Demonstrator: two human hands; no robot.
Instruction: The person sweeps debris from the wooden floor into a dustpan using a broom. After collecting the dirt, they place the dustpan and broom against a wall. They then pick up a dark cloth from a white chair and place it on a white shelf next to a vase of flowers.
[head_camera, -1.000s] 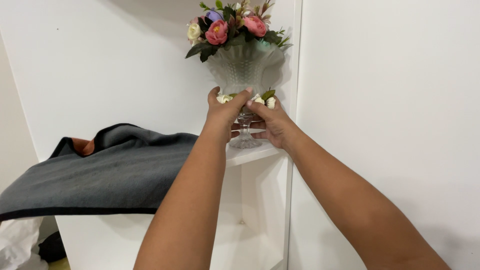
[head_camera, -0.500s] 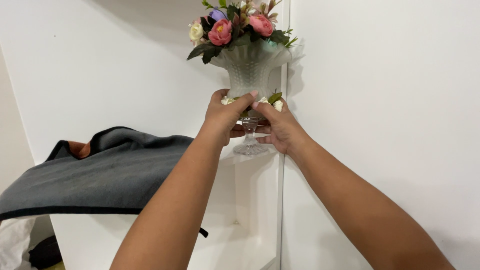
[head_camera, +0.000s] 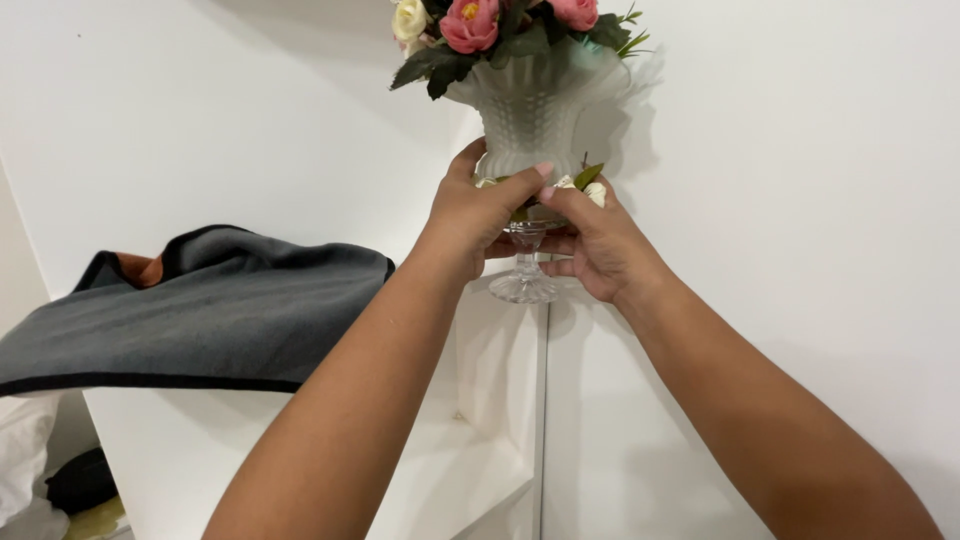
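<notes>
white walls and a shelf (head_camera: 300, 440) under a grey cloth (head_camera: 200, 315); fingers (head_camera: 500, 195) clasp the vase (head_camera: 535, 110).

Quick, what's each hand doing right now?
Left hand: closed on the glass vase of flowers.
Right hand: closed on the same vase, near its stem.

A room in a home, by the look of its furnishings: plain white walls (head_camera: 820, 200) meet a white built-in cabinet (head_camera: 480, 400) with panelled sides. A grey blanket with dark edging (head_camera: 200, 320) lies rumpled over the cabinet's top, an orange patch showing at its far end. A glass pedestal vase (head_camera: 535, 110) filled with pink and cream flowers (head_camera: 470, 22) adds a decorative, domestic touch. White bedding or cloth (head_camera: 22, 440) shows at lower left.
</notes>
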